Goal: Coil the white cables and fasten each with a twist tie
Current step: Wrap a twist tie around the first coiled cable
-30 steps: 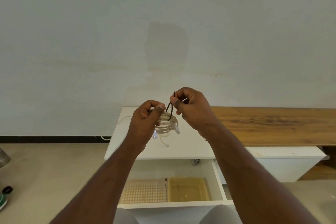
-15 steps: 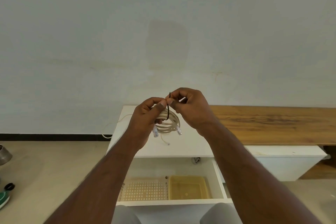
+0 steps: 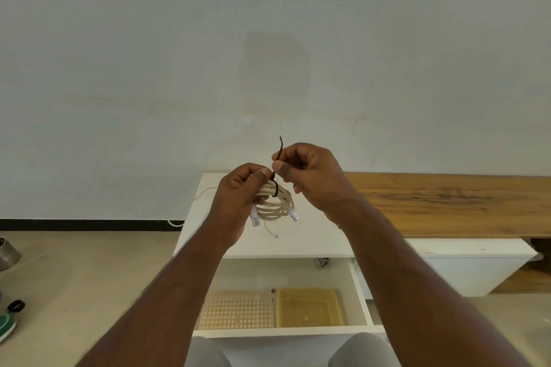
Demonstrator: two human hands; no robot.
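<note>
Left hand (image 3: pixel 238 197) grips a white coil (image 3: pixel 275 202) while right hand (image 3: pixel 310 176) pinches the dark tie (image 3: pixel 275 176) looped around it.

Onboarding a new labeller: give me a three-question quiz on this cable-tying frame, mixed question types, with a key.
1. True or false: the dark thin twist tie loops around the coiled white cable.
2. Which hand pinches the tie's upright end? A) left hand B) right hand
3. Fill in: in the open white drawer, the yellow plastic tray sits to the ___ of the perforated cream tray.

Key: 1 true; 2 B; 3 right.
</note>
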